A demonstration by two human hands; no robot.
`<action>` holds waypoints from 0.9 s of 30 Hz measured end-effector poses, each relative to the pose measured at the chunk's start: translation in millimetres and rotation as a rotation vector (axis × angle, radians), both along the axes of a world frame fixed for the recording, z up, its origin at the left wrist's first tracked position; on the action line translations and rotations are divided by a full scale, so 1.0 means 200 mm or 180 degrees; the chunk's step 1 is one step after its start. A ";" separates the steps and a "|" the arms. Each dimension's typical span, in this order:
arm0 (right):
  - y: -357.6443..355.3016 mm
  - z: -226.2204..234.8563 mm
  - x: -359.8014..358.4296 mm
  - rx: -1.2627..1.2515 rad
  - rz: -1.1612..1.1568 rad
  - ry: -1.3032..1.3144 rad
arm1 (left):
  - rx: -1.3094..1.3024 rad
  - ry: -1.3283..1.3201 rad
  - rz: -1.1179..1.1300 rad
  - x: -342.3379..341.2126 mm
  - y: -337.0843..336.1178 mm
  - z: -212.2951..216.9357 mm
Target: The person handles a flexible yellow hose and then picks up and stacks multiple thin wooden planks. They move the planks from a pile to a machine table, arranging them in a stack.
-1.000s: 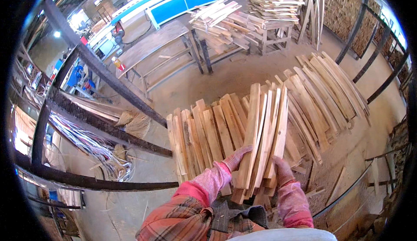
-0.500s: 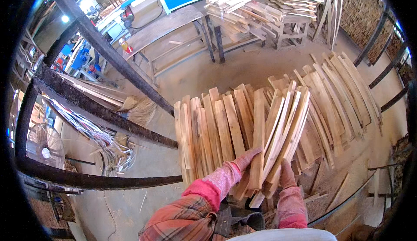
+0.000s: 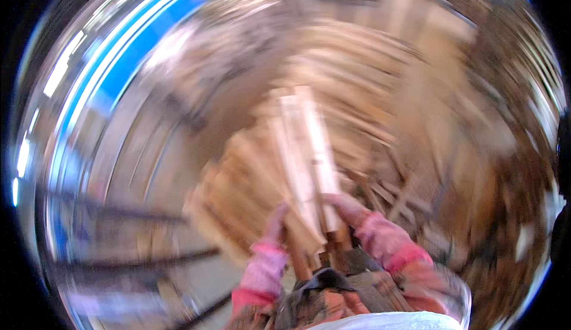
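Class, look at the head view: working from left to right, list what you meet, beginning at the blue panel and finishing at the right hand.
Blue panel → left hand → pale wooden slats between the hands → right hand.

Blur stops us counting the held wooden slats (image 3: 297,151). Beside them, the left hand (image 3: 275,224) and right hand (image 3: 348,208) smear; beyond them, piled slats (image 3: 351,80) become streaks; below them, the lower edge crops a plaid shirt (image 3: 423,285).

Pale tan wood strips (image 3: 297,151); pink sleeves (image 3: 386,241); bright blue panel (image 3: 169,17).
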State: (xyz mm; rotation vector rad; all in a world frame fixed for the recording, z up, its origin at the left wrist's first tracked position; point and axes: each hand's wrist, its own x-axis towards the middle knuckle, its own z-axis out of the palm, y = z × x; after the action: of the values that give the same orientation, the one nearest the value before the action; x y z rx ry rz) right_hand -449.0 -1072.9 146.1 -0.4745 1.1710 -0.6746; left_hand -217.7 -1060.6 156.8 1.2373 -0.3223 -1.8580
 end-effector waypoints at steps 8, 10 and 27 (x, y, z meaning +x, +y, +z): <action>0.28 0.75 -0.14 -0.1984 -0.0914 0.0611 | -0.1808 0.0351 -0.1964 -0.10 -0.15 0.73; 0.48 1.02 -0.16 -0.2232 -0.1389 0.0653 | -0.2005 0.0386 -0.1894 -0.29 0.07 1.10; 2.08 2.31 -0.42 -0.3223 -0.4321 0.1976 | -0.3401 0.2342 -0.4511 -1.72 0.76 2.47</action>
State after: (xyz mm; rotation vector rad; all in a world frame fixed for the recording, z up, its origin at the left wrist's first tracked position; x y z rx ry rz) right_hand -533.6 -656.6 608.9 -0.7140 1.6154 -2.4895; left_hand -562.1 -908.3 650.1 -0.6742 -1.7481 -2.3648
